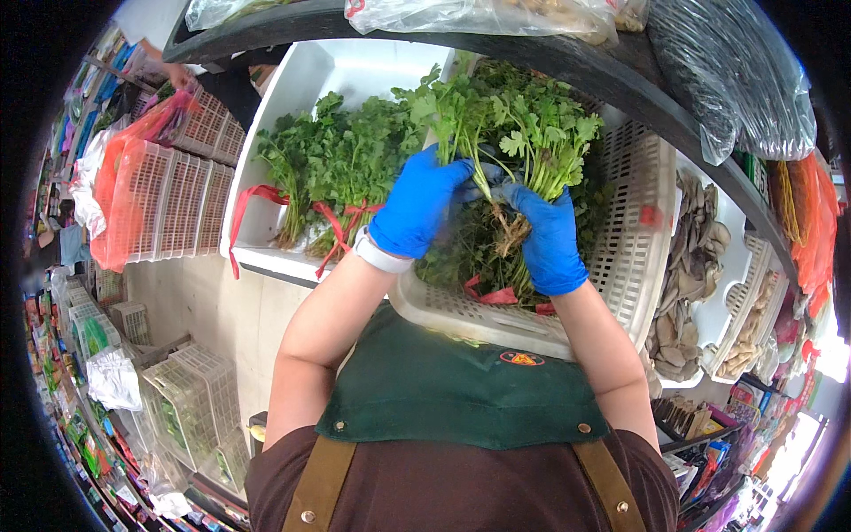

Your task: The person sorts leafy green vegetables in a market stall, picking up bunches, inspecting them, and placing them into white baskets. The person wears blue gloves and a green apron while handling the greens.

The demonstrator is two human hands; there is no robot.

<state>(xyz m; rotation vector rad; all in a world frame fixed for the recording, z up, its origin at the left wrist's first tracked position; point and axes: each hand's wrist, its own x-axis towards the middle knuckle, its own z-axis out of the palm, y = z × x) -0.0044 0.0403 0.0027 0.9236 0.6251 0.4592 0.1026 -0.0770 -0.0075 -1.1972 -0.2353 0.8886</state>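
Note:
Over a white plastic basket (pixel 626 257), both my blue-gloved hands are closed on leafy coriander. My right hand (pixel 548 238) grips a bunch of coriander (pixel 541 146) near its pale roots, leaves pointing away from me. My left hand (pixel 417 202) pinches stems from the left side, its fingertips close to the right hand's. More coriander lies below in the basket, with bits of red tie (pixel 493 296) near its front. Left of it, a white foam box (pixel 257 232) contains coriander bunches (pixel 347 146) bound with red ribbon.
A black shelf edge (pixel 567 44) curves across the far side, carrying bagged goods. Right of the basket are mushrooms (pixel 687 266) in a white container. Stacked crates (pixel 173 199) with an orange-red bag stand at the left, and another crate (pixel 191 403) sits lower down. A person's hand (pixel 180 75) shows far left.

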